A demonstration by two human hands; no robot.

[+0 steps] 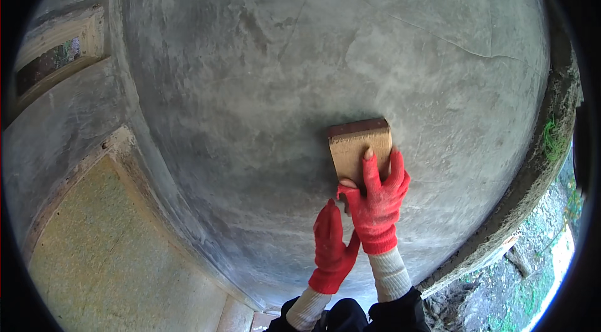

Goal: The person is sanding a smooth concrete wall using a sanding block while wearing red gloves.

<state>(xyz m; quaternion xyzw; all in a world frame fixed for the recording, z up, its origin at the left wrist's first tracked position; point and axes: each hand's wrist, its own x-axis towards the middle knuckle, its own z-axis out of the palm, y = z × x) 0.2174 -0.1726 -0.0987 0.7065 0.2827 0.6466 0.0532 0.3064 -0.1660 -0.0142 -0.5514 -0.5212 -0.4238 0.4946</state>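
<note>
My right hand [378, 200], in a red knit glove with bare fingertips, grips a sanding block [354, 156] against a grey plastered wall [263, 97]. The block has a tan, paper-like face and a dark reddish-brown edge at its top; sandpaper seems to be wrapped around it. My thumb lies at its lower left and my fingers spread over its face and right side. Below and to the left, my left hand [333, 250], gloved in red too, holds nothing. Its fingers point up near the wall with the thumb apart; whether they touch it, I cannot tell.
Fine cracks run across the wall's upper part. At left are a small framed opening [56, 57] and a recessed yellowish panel [108, 247]. A rough ledge [507, 219] borders the wall at right, with a green tuft [553, 137]; rocky ground [530, 275] lies beyond.
</note>
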